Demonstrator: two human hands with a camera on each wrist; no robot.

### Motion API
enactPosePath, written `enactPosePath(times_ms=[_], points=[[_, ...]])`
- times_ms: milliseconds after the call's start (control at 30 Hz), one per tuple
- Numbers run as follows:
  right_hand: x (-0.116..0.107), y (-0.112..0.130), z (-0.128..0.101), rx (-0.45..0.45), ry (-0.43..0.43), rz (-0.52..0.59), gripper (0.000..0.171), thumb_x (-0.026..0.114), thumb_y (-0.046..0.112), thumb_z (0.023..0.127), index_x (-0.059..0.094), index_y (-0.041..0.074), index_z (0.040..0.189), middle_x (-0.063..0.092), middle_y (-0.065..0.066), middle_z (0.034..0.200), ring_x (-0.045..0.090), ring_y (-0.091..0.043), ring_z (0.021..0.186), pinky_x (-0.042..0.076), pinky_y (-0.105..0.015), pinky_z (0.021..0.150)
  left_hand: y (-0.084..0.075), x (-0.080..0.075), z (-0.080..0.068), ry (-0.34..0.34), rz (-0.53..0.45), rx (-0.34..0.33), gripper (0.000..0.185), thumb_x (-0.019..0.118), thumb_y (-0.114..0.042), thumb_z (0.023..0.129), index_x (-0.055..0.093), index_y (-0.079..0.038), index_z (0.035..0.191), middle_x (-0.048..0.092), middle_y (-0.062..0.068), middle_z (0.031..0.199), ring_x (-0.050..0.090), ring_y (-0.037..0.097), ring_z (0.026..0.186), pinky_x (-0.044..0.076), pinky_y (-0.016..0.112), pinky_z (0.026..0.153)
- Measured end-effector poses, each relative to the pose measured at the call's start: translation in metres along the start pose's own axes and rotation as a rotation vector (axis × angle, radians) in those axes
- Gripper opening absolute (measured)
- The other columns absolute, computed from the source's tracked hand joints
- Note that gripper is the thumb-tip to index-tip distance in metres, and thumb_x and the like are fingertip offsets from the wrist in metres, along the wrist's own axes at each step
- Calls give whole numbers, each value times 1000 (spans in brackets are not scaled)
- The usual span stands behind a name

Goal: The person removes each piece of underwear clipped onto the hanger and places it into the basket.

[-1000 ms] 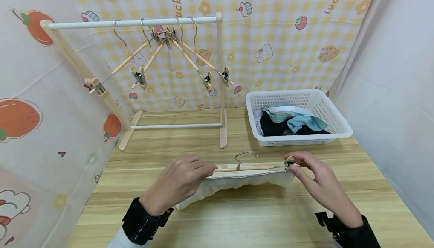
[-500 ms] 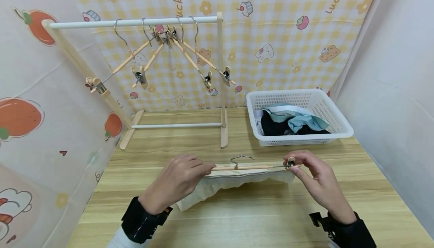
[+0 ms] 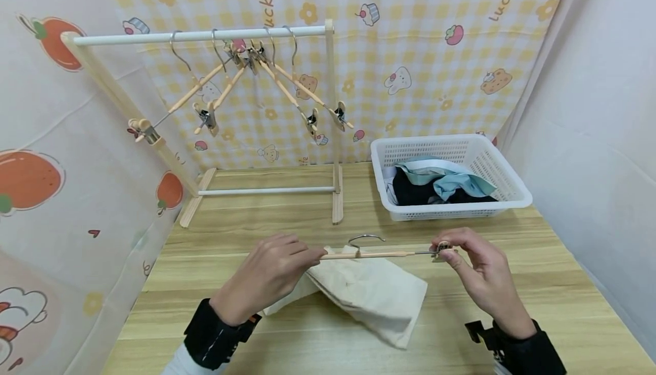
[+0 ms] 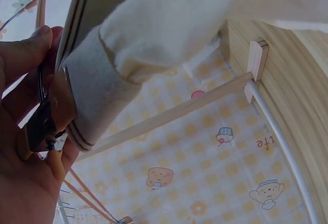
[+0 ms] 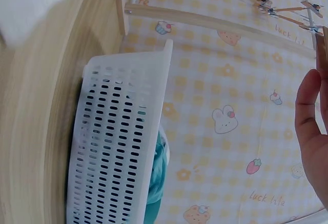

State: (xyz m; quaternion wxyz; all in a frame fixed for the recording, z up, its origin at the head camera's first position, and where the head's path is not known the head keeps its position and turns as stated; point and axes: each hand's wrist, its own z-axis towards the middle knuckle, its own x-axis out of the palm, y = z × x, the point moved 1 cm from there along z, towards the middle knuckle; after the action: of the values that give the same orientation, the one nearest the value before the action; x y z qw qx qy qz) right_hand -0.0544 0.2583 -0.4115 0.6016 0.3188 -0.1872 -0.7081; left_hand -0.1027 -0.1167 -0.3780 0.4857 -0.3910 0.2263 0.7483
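The left hand (image 3: 266,275) covers the hanger's (image 3: 376,254) left clip and the cloth's (image 3: 369,292) edge there. In the right wrist view only fingertips (image 5: 311,131) show, the rest cut off. The basket's (image 3: 504,178) wall hides much of the clothes (image 3: 441,186).

From where I'm sitting the wooden clip hanger (image 3: 376,254) is held level just above the counter (image 3: 318,341), its metal hook (image 3: 365,239) pointing away from me. It's a slim pale wood bar with a clip at each end. The cream garment (image 3: 369,292) is clamped only at the left clip; the rest droops and lies crumpled on the counter, slanting down to the right.
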Motion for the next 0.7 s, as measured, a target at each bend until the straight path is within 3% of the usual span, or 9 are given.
enactPosePath(times_ms=[333,500,700], points=[[-1,5,-2,163,98,-211,33,62,-25,94,66,-3,119,72,2,110,69,-3,102,53,-12,98,0,-1,-1,-8,23,10,19,79,-11,94,83,-12,113,78,-5,82,70,9,73,59,24,70],[-1,6,-3,180,99,-275,34,66,-21,95,68,-1,122,70,9,117,69,-1,105,52,-10,100,0,-1,-2,-4,30,7,21,80,-11,93,82,-13,114,78,-5,83,69,9,73,59,24,70],[2,10,1,151,66,-358,46,72,-17,92,70,3,133,73,0,124,65,2,113,47,-9,101,-2,0,-2,-13,30,3,22,81,-10,92,82,-13,114,78,-5,84,70,8,73,58,23,69]])
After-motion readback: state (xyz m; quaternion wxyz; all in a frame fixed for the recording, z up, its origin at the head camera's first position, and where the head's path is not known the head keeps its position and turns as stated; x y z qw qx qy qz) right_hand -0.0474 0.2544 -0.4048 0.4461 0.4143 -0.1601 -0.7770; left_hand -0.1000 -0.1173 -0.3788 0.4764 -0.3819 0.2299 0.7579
